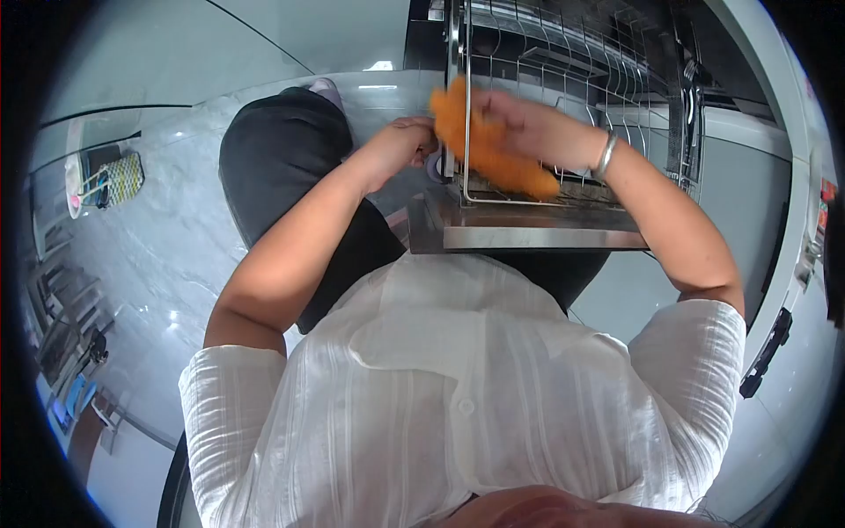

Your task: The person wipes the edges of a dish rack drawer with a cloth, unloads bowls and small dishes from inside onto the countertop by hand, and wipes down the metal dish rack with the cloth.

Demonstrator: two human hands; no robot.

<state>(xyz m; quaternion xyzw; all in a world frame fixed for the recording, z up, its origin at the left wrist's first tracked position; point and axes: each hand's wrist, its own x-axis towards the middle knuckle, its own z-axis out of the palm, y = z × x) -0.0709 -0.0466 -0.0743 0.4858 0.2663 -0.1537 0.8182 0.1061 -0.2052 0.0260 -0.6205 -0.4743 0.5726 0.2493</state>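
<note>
A fuzzy orange cloth (510,172) drapes over the near left corner of a pulled-out wire dish rack (546,66). My right hand (537,132), slightly blurred and with a silver bangle at the wrist, is inside the rack, closed on this cloth. Just outside the rack's left side is my left hand (407,151), its fingers curled close to the cloth's left end. What those fingers hold, if anything, is hidden. The rack sits in a drawer with a shiny metal front (546,238), close against my body.
Cutlery-like metal pieces (691,79) stand along the rack's right side. Pale cabinet fronts (255,40) lie beyond on the left. A woven bag (119,180) is on the marbled floor (167,255) at far left. My bent leg (282,158) is beside the drawer.
</note>
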